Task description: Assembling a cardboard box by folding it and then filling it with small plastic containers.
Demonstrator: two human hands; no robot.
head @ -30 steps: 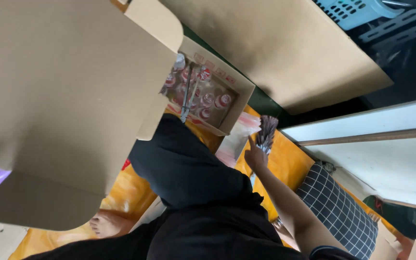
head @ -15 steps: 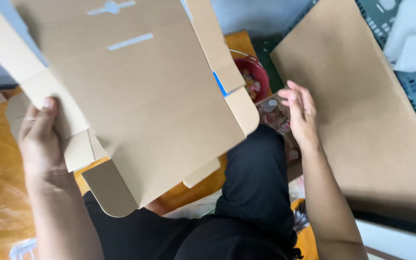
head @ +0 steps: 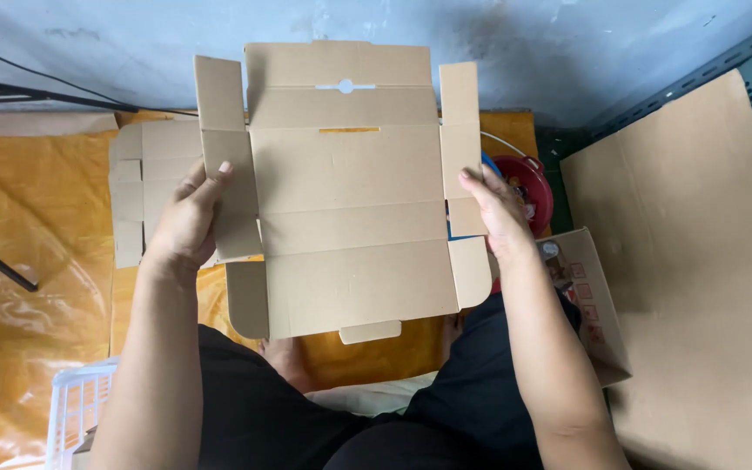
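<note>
Both hands hold a flat, unfolded cardboard box blank (head: 350,191) up over the lap. The left hand (head: 186,224) has its fingers closed on the blank's left flap, thumb on top; the right hand (head: 500,213) has its fingers closed on the right flap. Beneath lie more blanks (head: 145,174) on an orange sheet (head: 36,218). A red container (head: 528,187) sits just beside the right hand, a large cardboard sheet (head: 698,261) further right
</note>
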